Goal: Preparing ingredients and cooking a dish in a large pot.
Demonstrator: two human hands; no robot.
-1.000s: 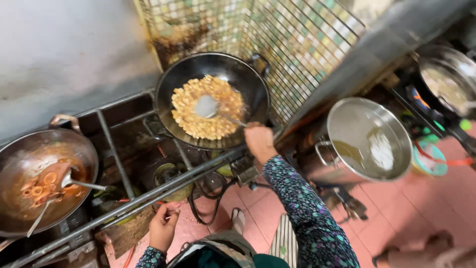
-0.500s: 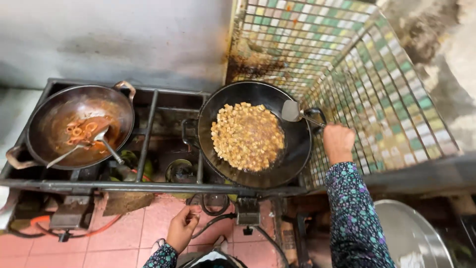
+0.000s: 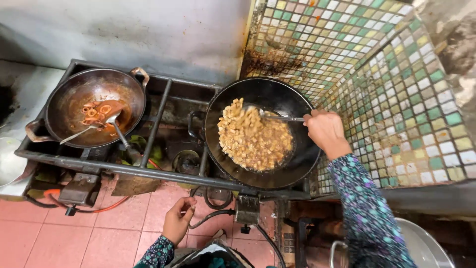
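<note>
While your right hand [image 3: 325,131] closes around the thin metal handle of a spatula [image 3: 277,117], the blade end lies buried in the pale, chopped food [image 3: 253,138] heaped inside the black wok [image 3: 263,131], toward its far rim. That wok is your landmark: it sits on the right burner of a dark metal stove frame [image 3: 148,171], with the food piled over its left and middle and a bare black stretch of pan showing along the near right side. Your fist hovers just over the wok's right rim, fingers wrapped tight on the handle, and your patterned sleeve [image 3: 364,208] runs down from it toward the lower right. Your left hand [image 3: 177,221] hangs low, below and to the left of the wok, in front of the stove's front rail and above the pink floor tiles [image 3: 74,238]; its fingers are loosely curled with nothing in them that you can make out. Well to the left of the wok a second, brownish wok [image 3: 94,111] rests on the other burner, holding reddish sauce, a few ring-shaped pieces and two metal utensils. Behind and to the right of the black wok rises a wall of small coloured mosaic tiles [image 3: 377,64], stained dark just behind the pan. Below the wok's right side, a rounded metal pot rim [image 3: 426,245] shows at the lower edge.
</note>
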